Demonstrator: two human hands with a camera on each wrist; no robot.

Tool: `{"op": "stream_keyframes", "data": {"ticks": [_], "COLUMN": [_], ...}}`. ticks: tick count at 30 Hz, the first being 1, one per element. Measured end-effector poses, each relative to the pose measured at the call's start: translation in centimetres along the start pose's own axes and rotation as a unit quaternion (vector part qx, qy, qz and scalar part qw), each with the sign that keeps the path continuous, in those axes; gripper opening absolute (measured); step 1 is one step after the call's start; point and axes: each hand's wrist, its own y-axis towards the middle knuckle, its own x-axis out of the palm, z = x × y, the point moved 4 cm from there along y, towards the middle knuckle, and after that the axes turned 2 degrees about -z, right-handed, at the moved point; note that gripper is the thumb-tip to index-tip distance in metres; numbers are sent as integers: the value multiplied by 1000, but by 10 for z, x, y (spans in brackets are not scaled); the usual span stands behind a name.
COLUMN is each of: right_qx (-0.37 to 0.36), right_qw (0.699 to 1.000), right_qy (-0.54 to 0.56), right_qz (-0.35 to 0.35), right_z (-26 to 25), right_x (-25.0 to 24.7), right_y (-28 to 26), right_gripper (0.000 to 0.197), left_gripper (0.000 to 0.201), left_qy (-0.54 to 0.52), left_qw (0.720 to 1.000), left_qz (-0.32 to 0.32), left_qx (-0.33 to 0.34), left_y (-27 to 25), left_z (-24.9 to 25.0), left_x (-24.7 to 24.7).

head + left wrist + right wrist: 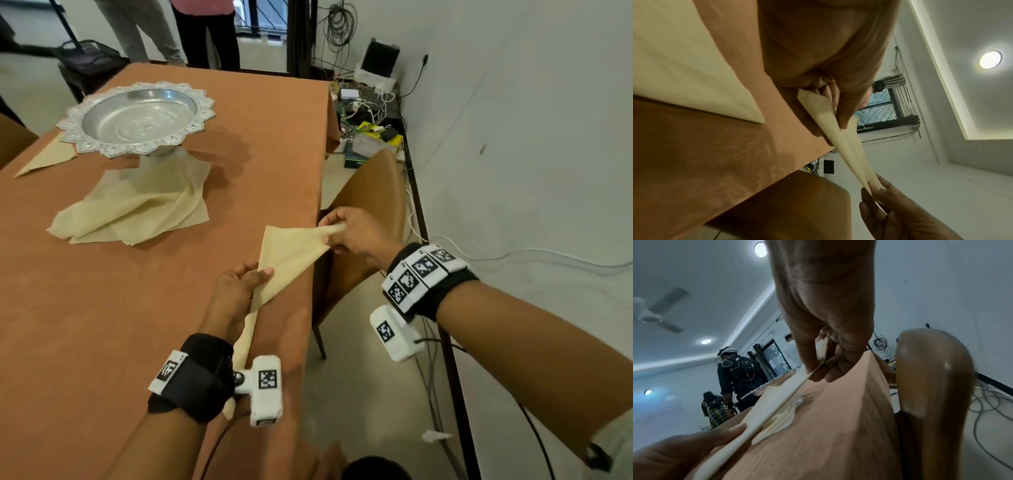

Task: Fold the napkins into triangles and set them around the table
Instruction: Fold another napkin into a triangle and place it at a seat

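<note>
A cream napkin (pixel 287 253), folded into a triangle, is stretched just above the right edge of the brown-clothed table (pixel 120 308). My right hand (pixel 346 233) pinches its far corner beyond the table edge. My left hand (pixel 239 287) pinches the near part, thumb on top, and the tail runs under that wrist. The left wrist view shows the same napkin (pixel 840 142) taut between both hands. In the right wrist view the napkin (pixel 774 404) appears edge-on. A loose pile of unfolded napkins (pixel 137 209) lies mid-table. One folded triangle (pixel 48 157) rests at the far left.
A silver scalloped pedestal tray (pixel 137 116) stands behind the pile. A brown chair (pixel 370 219) sits tight against the table's right side. Cables and boxes (pixel 370 116) clutter the floor by the white wall. People (pixel 191 31) stand past the far end.
</note>
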Motion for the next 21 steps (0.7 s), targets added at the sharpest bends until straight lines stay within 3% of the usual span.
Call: {"op": "stream_keyframes", "data": {"ticks": [9, 15, 21], "right_qx": [-44, -14, 20], "right_qw": [991, 986, 972], "right_qy": [-125, -144, -196], "right_qz": [-21, -80, -129], "right_z": [-60, -64, -43], "right_x": [-15, 11, 35], "right_y": [152, 267, 354], "right_gripper": [29, 30, 37], "left_gripper": [25, 18, 20], "left_qy": [-48, -89, -86], "left_qw": [997, 982, 968], "left_qz": [62, 163, 215], "left_qx": [18, -36, -94], "left_y": [91, 165, 225], "left_z": [39, 40, 38], "left_x": [6, -2, 5]}}
